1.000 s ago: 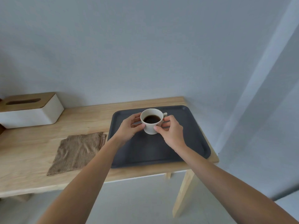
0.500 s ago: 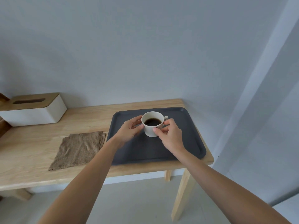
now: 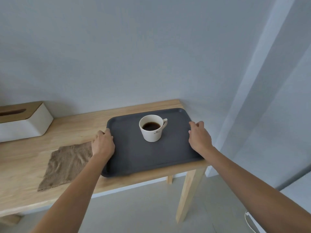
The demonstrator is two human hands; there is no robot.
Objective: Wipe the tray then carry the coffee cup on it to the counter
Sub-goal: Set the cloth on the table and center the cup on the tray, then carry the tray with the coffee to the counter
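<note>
A dark grey tray (image 3: 134, 158) lies flat at the right end of the wooden table (image 3: 21, 167). A white coffee cup (image 3: 152, 130) with dark coffee stands upright on the tray's far middle, handle to the right. My left hand (image 3: 102, 143) grips the tray's left rim, fingers curled over the edge. My right hand (image 3: 199, 137) grips the right rim the same way. A brown cloth (image 3: 65, 165) lies crumpled flat on the table just left of the tray.
A white tissue box (image 3: 21, 121) with a wooden lid stands at the back left against the wall. The table's right edge and leg (image 3: 188, 195) are beside a wall corner. Grey floor lies below.
Both hands let go of the cup, which now stands alone on the tray. My left hand moved out to the left rim and my right hand to the right rim.
</note>
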